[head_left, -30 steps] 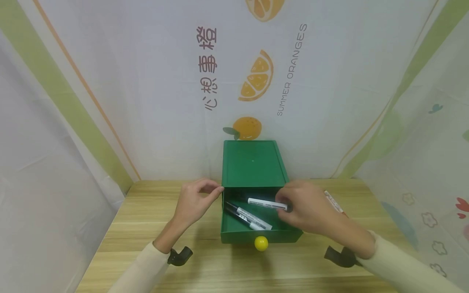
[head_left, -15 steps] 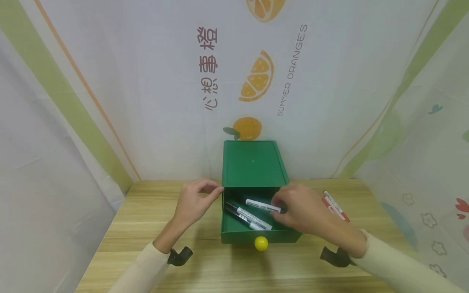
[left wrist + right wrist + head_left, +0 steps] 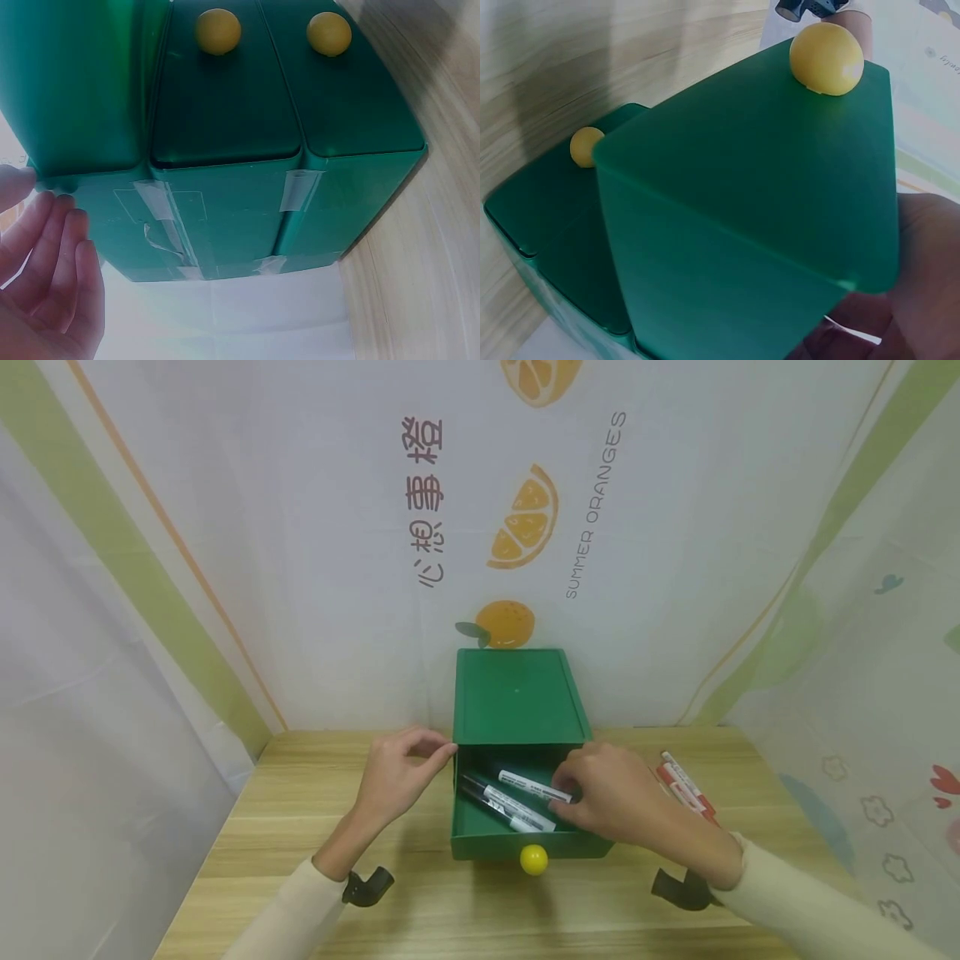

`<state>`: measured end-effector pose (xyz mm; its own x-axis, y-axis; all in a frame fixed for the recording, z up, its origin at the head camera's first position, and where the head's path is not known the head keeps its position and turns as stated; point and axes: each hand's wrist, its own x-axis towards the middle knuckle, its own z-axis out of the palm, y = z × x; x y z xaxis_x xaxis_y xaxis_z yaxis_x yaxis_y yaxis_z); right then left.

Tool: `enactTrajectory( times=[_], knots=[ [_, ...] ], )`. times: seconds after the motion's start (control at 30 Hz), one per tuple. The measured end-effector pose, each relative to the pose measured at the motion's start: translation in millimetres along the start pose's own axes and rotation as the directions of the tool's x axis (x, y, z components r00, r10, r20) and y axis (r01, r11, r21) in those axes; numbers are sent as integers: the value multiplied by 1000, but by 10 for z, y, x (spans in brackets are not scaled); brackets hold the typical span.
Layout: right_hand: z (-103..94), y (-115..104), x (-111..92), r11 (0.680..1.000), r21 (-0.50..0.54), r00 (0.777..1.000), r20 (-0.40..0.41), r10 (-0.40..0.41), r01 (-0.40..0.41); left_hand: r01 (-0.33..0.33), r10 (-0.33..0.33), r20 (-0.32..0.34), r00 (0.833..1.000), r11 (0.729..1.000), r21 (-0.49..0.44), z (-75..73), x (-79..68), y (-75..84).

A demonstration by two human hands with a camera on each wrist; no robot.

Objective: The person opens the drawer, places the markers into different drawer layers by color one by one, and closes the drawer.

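My right hand [image 3: 609, 789] is inside the pulled-out top drawer [image 3: 532, 846] of a green drawer cabinet [image 3: 519, 697], gripping the right end of a white marker [image 3: 534, 786] low over the drawer floor. Two black-and-white markers [image 3: 517, 810] lie slantwise in the drawer, just in front of it. At the cabinet's front left top corner, my left hand [image 3: 397, 772] pinches the edge with thumb and fingertips. The left wrist view shows its fingers [image 3: 56, 262] beside the taped cabinet side. Most of the right hand is hidden behind the drawer wall in the right wrist view.
Red-and-white markers [image 3: 684, 787] lie on the wooden table [image 3: 315, 827] right of the cabinet. A yellow knob [image 3: 534, 860] sticks out from the drawer front. Two closed drawers with yellow knobs [image 3: 328, 34] are below. A printed white curtain [image 3: 330, 568] hangs behind.
My right hand has moved left and slightly down with the white marker, bringing it closer to the two markers in the drawer. My left hand has stayed at the cabinet corner.
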<state>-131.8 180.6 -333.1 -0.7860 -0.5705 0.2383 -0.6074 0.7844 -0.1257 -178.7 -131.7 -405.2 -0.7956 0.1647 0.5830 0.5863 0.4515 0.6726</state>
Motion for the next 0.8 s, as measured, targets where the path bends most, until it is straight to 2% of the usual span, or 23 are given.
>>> enactTrajectory(
  times=[0.8],
  knots=[
    [36,15,-7,1000,25,1000,-5,3,-3,9,-9,0,1000,1000,8,7,-12,-5]
  ],
)
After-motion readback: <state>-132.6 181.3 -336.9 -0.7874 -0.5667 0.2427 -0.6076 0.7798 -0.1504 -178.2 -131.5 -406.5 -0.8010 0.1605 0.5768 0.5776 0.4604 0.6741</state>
